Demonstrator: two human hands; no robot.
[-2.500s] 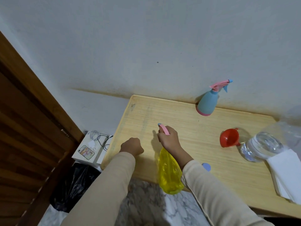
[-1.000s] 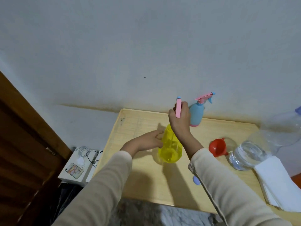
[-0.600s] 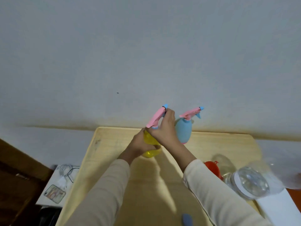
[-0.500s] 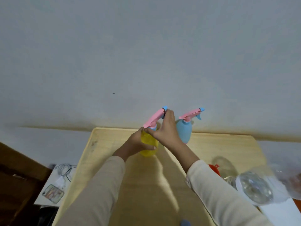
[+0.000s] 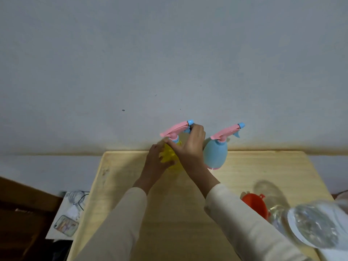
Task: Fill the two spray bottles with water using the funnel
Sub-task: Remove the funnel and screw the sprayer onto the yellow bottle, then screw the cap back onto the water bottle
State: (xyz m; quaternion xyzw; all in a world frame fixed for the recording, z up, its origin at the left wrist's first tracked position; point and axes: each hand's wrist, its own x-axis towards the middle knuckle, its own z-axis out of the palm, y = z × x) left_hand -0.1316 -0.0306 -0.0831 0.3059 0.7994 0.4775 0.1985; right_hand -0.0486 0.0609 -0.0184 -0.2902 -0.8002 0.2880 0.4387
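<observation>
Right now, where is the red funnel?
In the head view, the red funnel lies on the table, right side, between the right sleeve and the clear water bottle.

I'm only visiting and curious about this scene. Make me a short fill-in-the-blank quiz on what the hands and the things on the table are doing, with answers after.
1. The left hand holds the yellow bottle while the right hand grips its ____ spray head.
2. The untouched bottle beside it is ____.
3. The funnel lying on the table is ____.

Missing words: pink; blue; red.
</observation>
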